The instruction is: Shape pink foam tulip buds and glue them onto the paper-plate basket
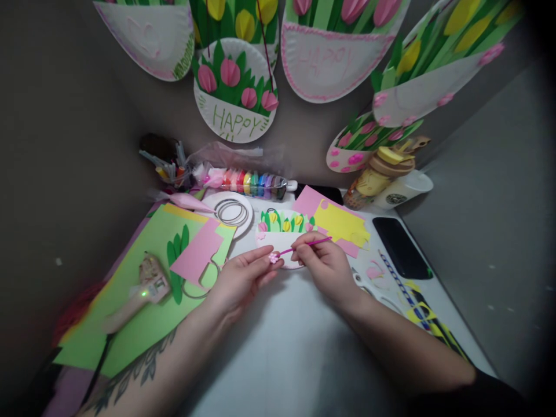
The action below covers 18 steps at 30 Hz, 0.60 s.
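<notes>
My left hand (245,277) holds a small pink flower (273,258) at its fingertips, palm partly turned up. In my right hand (324,263) a thin magenta stick (286,251) is pinched, its tip touching or just beside the flower. Behind both hands lies a white paper-plate piece (278,238) decorated with green leaves and pink and yellow paper tulips; my fingers cover part of it. A small pink flower shape sits at its left edge.
Green paper (130,324) at left carries a glue gun (152,284). Pink and yellow sheets, scissors (369,286), a phone (402,248) and cups (406,188) are at right. A clay pack (247,182) lies behind; tulip plates (237,121) hang above.
</notes>
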Tool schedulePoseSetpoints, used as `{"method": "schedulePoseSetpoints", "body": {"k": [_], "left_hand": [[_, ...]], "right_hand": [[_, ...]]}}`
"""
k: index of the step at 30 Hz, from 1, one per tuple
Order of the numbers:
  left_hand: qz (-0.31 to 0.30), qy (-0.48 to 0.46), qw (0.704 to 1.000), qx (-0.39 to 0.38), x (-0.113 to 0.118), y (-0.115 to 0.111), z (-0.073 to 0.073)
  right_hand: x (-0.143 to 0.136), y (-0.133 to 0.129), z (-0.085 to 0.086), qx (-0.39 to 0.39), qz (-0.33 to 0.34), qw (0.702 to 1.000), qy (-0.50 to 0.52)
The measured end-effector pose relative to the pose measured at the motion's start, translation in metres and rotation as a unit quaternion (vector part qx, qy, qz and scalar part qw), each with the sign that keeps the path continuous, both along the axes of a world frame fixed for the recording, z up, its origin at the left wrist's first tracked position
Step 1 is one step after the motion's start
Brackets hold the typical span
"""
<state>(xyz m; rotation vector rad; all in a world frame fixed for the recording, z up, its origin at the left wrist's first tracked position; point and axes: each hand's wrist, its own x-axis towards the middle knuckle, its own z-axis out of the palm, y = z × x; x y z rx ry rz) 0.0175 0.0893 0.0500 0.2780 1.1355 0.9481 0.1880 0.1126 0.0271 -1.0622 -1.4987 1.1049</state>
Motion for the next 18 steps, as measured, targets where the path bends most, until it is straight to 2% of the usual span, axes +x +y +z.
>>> {"method": "schedulePoseSetpoints", "body": {"k": [18], "left_hand": [[-0.003, 0.004, 1.000, 0.012, -0.0007, -0.0013, -0.0002]], "right_hand": [[-0.0010, -0.0006, -0.0011, -0.008, -0.010, 1.000, -0.001]]}}
